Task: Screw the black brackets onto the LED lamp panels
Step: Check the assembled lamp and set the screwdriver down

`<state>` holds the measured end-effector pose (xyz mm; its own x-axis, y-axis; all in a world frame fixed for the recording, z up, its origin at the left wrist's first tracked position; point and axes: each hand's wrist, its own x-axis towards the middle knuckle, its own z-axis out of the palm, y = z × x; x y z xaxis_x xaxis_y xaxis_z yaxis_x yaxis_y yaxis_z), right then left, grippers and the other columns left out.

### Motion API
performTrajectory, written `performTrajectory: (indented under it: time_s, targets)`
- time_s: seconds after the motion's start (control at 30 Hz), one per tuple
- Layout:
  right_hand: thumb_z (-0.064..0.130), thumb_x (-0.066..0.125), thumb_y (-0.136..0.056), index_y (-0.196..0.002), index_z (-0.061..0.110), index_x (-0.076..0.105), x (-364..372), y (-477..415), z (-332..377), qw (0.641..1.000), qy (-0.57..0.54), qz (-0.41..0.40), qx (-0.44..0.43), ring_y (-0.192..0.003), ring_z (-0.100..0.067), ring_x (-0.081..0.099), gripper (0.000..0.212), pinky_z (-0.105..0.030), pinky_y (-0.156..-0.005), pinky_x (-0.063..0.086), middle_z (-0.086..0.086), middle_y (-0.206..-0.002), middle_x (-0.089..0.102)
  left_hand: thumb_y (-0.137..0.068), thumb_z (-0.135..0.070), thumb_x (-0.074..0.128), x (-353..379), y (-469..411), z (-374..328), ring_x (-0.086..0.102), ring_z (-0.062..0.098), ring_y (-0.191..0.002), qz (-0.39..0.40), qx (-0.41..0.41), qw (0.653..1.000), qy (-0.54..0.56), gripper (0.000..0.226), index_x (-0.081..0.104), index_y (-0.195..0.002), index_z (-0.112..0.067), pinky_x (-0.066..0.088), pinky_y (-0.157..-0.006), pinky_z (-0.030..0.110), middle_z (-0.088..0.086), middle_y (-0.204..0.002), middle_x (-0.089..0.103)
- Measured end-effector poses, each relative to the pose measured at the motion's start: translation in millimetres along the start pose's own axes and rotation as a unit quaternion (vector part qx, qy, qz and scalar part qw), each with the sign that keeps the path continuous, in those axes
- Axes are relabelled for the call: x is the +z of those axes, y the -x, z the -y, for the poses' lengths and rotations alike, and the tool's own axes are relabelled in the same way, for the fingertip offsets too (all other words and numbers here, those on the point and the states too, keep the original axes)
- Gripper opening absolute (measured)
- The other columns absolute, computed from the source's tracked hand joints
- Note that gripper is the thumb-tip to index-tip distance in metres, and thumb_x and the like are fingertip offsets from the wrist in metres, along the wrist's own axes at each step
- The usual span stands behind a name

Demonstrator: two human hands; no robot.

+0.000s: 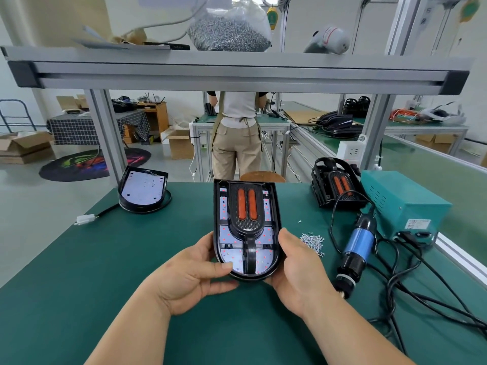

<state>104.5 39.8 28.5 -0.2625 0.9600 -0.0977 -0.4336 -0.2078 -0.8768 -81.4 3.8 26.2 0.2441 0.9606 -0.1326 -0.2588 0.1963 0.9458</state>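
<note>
Both hands hold one lamp panel (247,230) over the middle of the green tabletop (79,259), its near rounded end raised and its far end pointing to 12 o'clock. The left hand (192,280) closes on the near left edge, with the thumb lying on the white LED board; the right hand (295,272) wraps the near right edge, fingers under it. A black bracket (246,214) with two orange strips already sits inside the panel, its stem running toward the near end. I cannot tell if any screw is in it. I judge the step in hand is to seat and check the bracket before driving screws. To do it well, lay the panel flat, press the bracket until it does not rock, and see that the holes line up. The screws (312,241) lie in a small pile at 3 o'clock from the panel, just beside the right hand, and the driver (355,251) lies beyond them, also at 3 o'clock, so the right hand can reach both while the left one keeps the panel steady. Another panel (143,191) without a bracket waits at 10 o'clock, and one with a bracket (334,185) stands at 2 o'clock.
</note>
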Motion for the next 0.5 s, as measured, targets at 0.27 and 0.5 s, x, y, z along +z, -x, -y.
performTrajectory:
  time_s: [0.27,0.5]
  targets:
    - [0.033,0.036,-0.106,-0.113,0.012,0.073,-1.2,-2.8,-1.5,0.999,0.009,-0.032,0.005,-0.102,-0.028,0.072,0.043,-0.035,-0.075,0.056,-0.009,-0.112,0.075,-0.072,-0.006,0.070,-1.6,2.5,-3.7,0.068,0.015,-0.113,0.007,-0.011,1.000,-0.026,0.066,0.053,-0.134,-0.025,0.059,-0.083,0.040,-0.006,-0.125,0.069]
    - [0.040,0.036,-0.106,-0.109,0.010,0.073,0.4,-2.2,-2.4,0.998,0.000,-0.066,-0.010,-0.093,-0.023,0.075,0.047,-0.039,-0.080,0.054,-0.007,-0.105,0.077,-0.062,-0.019,0.084,-6.2,4.4,-5.8,0.064,0.021,-0.119,0.033,-0.020,0.997,-0.064,0.078,0.056,-0.135,-0.026,0.055,-0.094,0.038,0.001,-0.135,0.064]
